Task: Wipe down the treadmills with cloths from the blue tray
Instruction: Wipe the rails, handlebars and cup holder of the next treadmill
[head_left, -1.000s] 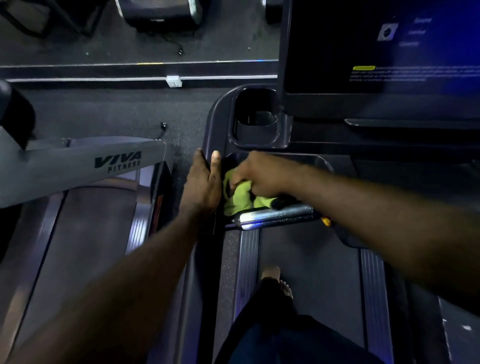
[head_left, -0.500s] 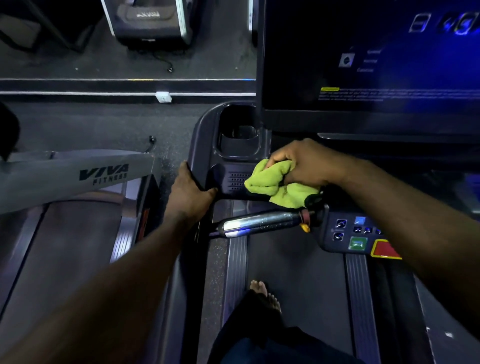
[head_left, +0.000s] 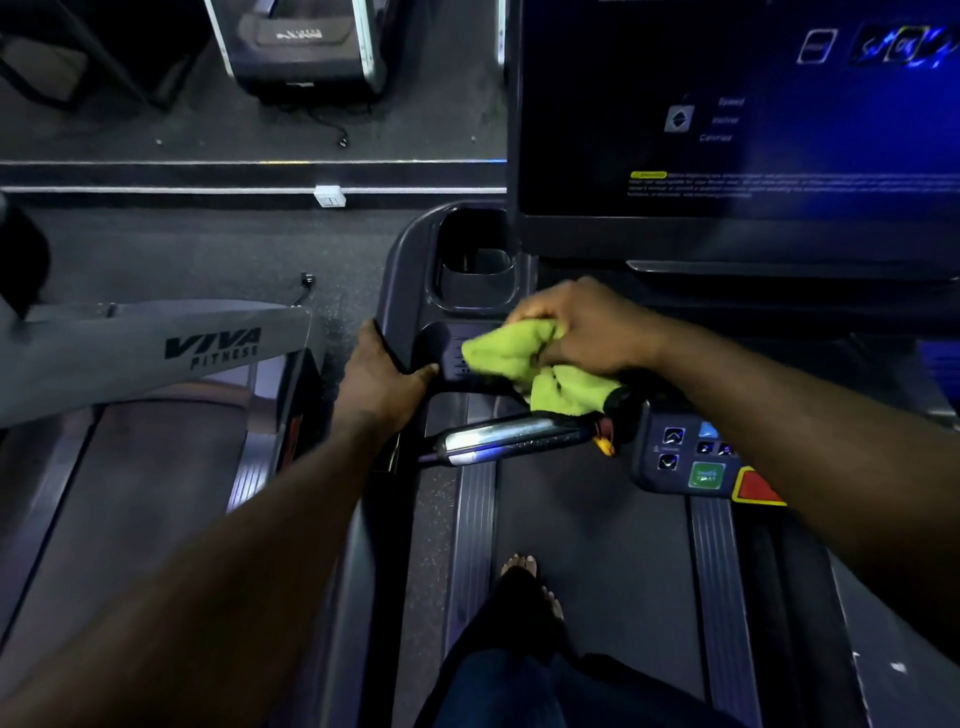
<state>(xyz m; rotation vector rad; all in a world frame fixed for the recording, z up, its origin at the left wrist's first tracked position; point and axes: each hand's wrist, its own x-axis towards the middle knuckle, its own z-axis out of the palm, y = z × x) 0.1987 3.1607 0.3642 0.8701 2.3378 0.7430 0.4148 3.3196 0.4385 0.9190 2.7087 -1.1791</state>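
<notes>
Right hand (head_left: 587, 332) clutching green cloth (head_left: 524, 364) against treadmill console (head_left: 415, 291), just near of cup holder (head_left: 475, 265); left hand (head_left: 379, 384) gripping console's left edge; chrome handlebar (head_left: 509, 439) nearer

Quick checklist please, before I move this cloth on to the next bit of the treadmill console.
1. Right hand grips the green cloth: ok.
2. Cloth touches the speaker panel: ok.
3. Left hand holds the console rim: ok.
4. Cloth clear of the red stop button: ok.
5. Cup holder already wiped: cannot tell.
6. Silver handlebar already wiped: cannot tell.
</notes>
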